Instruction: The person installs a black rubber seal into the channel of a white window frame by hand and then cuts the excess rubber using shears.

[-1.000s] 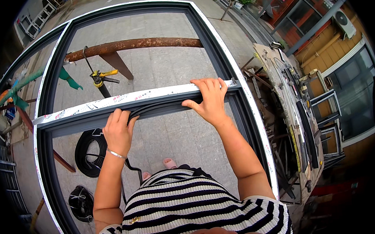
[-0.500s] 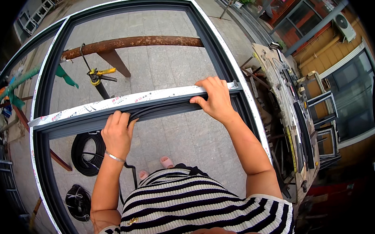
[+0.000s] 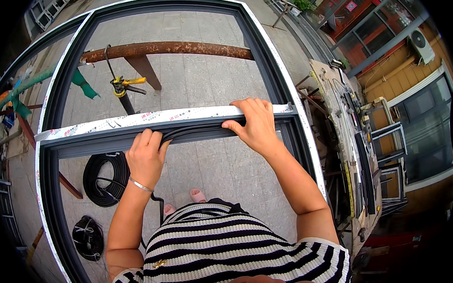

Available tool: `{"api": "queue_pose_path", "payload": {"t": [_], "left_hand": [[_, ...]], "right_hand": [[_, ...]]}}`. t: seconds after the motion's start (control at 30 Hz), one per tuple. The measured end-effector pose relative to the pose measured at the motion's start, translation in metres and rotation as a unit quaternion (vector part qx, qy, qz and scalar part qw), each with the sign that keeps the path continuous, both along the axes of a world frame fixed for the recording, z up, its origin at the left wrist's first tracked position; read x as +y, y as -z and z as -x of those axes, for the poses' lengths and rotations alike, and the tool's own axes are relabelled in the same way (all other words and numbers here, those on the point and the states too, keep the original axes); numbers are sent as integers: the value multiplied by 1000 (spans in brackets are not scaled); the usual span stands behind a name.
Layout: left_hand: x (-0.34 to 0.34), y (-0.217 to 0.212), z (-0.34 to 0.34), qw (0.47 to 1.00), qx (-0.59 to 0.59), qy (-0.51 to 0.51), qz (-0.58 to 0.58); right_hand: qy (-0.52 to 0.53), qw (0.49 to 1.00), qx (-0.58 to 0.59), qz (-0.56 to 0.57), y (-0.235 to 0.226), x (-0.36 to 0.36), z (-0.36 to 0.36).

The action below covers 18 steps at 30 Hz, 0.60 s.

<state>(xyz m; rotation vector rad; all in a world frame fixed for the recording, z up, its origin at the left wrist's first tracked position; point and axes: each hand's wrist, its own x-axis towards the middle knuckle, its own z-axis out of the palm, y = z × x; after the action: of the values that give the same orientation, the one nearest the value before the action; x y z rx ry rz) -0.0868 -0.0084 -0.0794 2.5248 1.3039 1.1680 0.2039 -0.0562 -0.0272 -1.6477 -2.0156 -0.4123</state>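
Note:
A large dark grey window frame [image 3: 308,153] with white protective film lies in front of me, and its crossbar [image 3: 185,114] runs from left to right. Along the near side of that bar lies a thin black rubber strip [image 3: 198,128], slightly bowed and looking doubled in places. My left hand [image 3: 145,154] is closed on the strip at the bar, fingertips against the near edge. Further right, my right hand [image 3: 256,127] grips the bar, fingers over its top and thumb pressed on the strip. The strip's tail hangs down below my left hand.
A coil of black strip [image 3: 92,180] and a smaller black bundle [image 3: 87,238] lie on the paving at left. Beyond the crossbar, a caulking gun [image 3: 123,90] hangs from a rusty pipe [image 3: 182,48] under the frame. A cluttered workbench [image 3: 344,111] stands at right.
My right hand has slid a little left along the crossbar, so the strip between my hands is shorter. My left hand has barely moved. The whole view has shifted slightly.

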Motion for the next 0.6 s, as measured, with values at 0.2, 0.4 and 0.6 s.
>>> {"api": "queue_pose_path", "payload": {"t": [0.2, 0.4, 0.6], "left_hand": [[-1, -4, -1, 1000, -1, 0, 8], [-1, -2, -1, 1000, -8, -5, -4], [1, -3, -1, 999, 28, -19, -28]], "right_hand": [[0, 998, 52, 40, -2, 9, 28], [-23, 996, 56, 68, -5, 17, 47], [-21, 999, 19, 46, -1, 22, 55]]}}
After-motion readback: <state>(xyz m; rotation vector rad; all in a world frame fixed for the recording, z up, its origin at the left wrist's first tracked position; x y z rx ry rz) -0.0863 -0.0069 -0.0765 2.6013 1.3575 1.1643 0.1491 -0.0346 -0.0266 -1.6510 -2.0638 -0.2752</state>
